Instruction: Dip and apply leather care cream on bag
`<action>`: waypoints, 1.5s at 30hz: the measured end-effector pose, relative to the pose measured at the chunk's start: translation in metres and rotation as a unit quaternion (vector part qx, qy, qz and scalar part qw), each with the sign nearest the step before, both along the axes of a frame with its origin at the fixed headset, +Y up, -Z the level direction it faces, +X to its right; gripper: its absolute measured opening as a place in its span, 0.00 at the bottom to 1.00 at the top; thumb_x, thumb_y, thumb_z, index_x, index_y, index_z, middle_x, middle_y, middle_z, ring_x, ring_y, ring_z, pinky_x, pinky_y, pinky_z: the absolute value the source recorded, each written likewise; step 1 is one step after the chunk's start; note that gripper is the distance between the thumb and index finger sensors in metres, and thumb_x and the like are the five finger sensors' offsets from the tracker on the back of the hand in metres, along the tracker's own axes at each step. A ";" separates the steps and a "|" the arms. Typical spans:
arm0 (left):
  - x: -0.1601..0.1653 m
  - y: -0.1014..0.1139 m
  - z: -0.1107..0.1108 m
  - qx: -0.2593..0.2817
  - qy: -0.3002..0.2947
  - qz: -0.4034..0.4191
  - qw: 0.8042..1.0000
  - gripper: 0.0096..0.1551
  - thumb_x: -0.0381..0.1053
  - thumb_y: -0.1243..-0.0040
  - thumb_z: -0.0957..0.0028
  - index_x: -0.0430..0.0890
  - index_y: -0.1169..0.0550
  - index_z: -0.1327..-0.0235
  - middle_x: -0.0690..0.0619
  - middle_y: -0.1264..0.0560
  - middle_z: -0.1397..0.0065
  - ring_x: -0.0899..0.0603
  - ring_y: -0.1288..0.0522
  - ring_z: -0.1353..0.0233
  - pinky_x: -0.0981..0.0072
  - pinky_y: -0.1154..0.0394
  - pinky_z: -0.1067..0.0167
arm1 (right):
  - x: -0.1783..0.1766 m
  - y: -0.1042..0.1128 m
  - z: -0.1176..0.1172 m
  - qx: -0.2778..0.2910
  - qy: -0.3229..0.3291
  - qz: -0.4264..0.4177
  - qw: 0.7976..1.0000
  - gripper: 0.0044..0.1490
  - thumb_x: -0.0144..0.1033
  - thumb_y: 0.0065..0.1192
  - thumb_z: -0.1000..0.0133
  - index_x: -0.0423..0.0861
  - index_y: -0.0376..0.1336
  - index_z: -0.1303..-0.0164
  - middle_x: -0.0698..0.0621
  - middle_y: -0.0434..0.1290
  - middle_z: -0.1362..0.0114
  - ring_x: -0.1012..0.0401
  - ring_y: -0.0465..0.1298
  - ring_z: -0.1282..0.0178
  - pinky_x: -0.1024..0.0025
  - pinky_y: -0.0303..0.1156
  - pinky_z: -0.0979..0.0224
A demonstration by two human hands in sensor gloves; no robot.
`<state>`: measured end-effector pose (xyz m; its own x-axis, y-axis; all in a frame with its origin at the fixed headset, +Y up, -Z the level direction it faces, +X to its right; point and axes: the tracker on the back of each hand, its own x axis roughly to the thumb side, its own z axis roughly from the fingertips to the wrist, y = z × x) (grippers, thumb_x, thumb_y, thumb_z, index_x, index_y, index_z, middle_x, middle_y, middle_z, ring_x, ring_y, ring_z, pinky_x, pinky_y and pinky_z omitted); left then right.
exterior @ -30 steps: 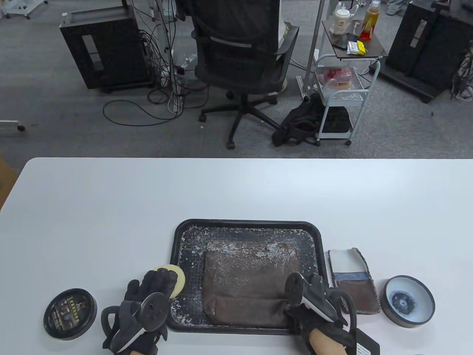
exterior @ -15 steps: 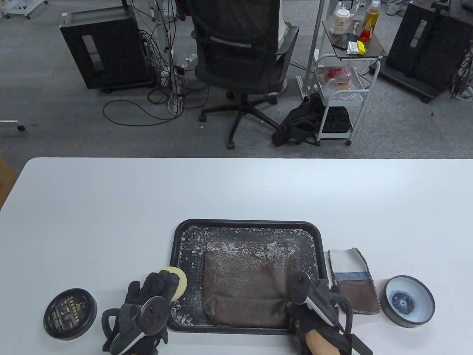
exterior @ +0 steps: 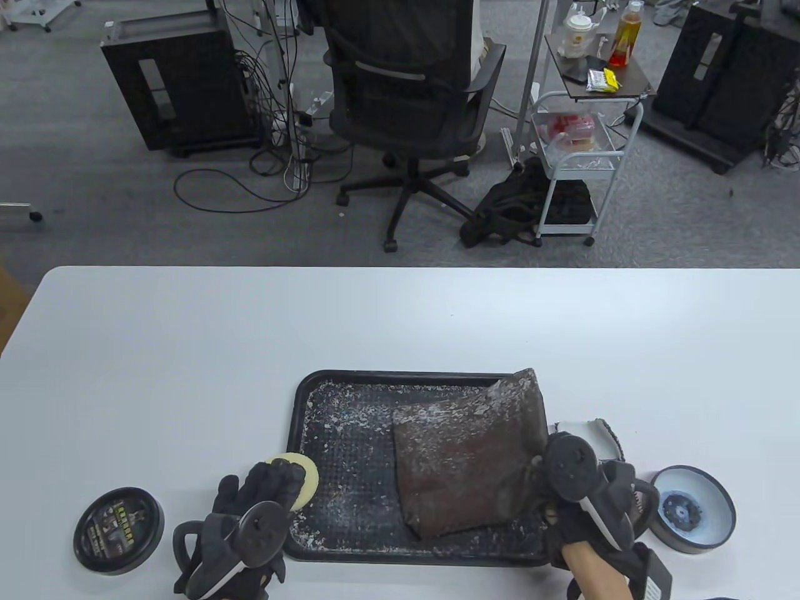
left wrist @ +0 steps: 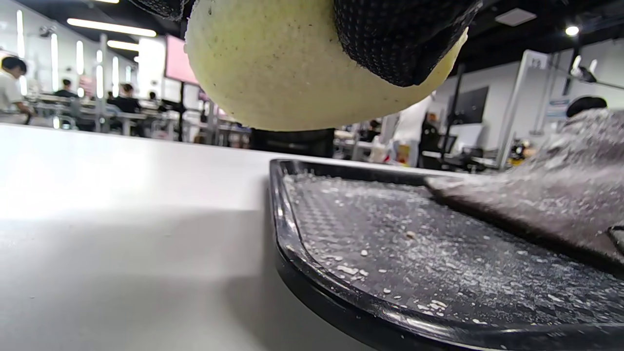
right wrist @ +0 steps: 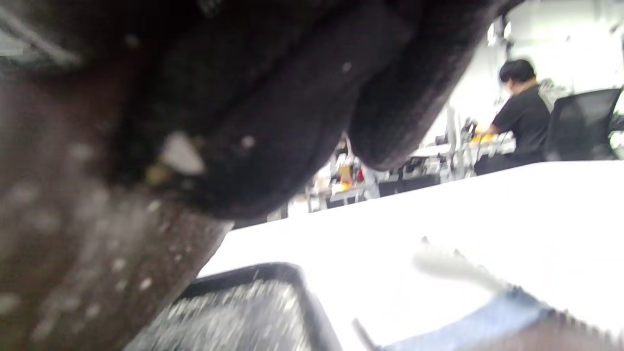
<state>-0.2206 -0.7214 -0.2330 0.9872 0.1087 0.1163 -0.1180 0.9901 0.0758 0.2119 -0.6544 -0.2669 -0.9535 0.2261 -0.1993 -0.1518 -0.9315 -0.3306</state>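
A brown leather bag (exterior: 469, 459), speckled with white flakes, is tilted up in the black tray (exterior: 325, 384), its right side raised over the tray's right rim. My right hand (exterior: 565, 500) grips the bag's lower right edge; in the right wrist view the bag (right wrist: 87, 273) fills the left side, blurred. My left hand (exterior: 262, 494) holds a round yellow sponge (exterior: 300, 475) at the tray's left edge; in the left wrist view the sponge (left wrist: 273, 68) hangs above the table beside the tray (left wrist: 287, 229). The open cream tin (exterior: 690, 509) stands right of my right hand.
The tin's black lid (exterior: 119, 530) lies at the front left. A folded cloth (exterior: 594, 431) lies between tray and tin, mostly hidden by my right hand. White flakes cover the tray floor. An office chair (exterior: 406, 94) and a trolley (exterior: 581, 144) stand beyond the table.
My right hand has moved right and lifted the bag's right side, so the bag swung from lying flat to tilted over the right rim. The left hand with the sponge barely moved.
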 end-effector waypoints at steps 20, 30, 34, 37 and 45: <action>-0.002 -0.001 0.001 -0.012 0.001 0.005 1.000 0.35 0.54 0.34 0.59 0.67 0.31 0.35 0.63 0.33 0.24 0.50 0.31 0.22 0.44 0.38 0.27 | -0.029 0.063 0.030 0.159 0.108 0.083 0.978 0.23 0.41 0.73 0.55 0.44 0.72 0.53 0.52 0.78 0.37 0.69 0.88 0.66 0.58 0.79 0.30; -0.005 0.001 0.002 -0.008 -0.001 0.024 1.000 0.35 0.54 0.35 0.59 0.67 0.32 0.34 0.63 0.33 0.24 0.50 0.32 0.22 0.44 0.37 0.27 | -0.152 0.035 0.016 0.103 0.219 0.080 0.967 0.25 0.42 0.72 0.55 0.45 0.72 0.51 0.51 0.78 0.35 0.67 0.87 0.65 0.56 0.78 0.30; -0.006 0.001 0.003 -0.011 -0.001 0.028 1.000 0.35 0.54 0.35 0.59 0.66 0.32 0.34 0.63 0.33 0.24 0.50 0.32 0.22 0.44 0.37 0.27 | -0.211 -0.011 0.005 0.057 0.242 0.100 0.963 0.25 0.41 0.70 0.54 0.44 0.72 0.49 0.49 0.78 0.35 0.67 0.88 0.65 0.56 0.79 0.31; -0.007 0.001 0.003 -0.010 -0.002 0.030 0.999 0.35 0.54 0.35 0.59 0.66 0.32 0.34 0.62 0.33 0.24 0.50 0.32 0.22 0.44 0.37 0.27 | -0.241 -0.047 -0.003 0.032 0.253 0.120 0.959 0.25 0.39 0.69 0.54 0.44 0.73 0.48 0.48 0.78 0.35 0.67 0.89 0.65 0.57 0.79 0.32; -0.007 0.000 0.000 -0.016 -0.005 0.037 0.999 0.35 0.54 0.35 0.58 0.66 0.32 0.34 0.63 0.33 0.24 0.50 0.32 0.22 0.45 0.37 0.27 | -0.251 -0.063 -0.010 -0.050 0.310 0.056 0.948 0.29 0.43 0.66 0.52 0.45 0.72 0.43 0.43 0.77 0.33 0.68 0.90 0.52 0.59 0.78 0.31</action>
<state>-0.2274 -0.7212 -0.2328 0.9750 0.1860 0.1213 -0.1923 0.9804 0.0422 -0.0392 -0.7173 -0.2765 -0.9113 0.1269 0.3916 -0.1869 -0.9751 -0.1191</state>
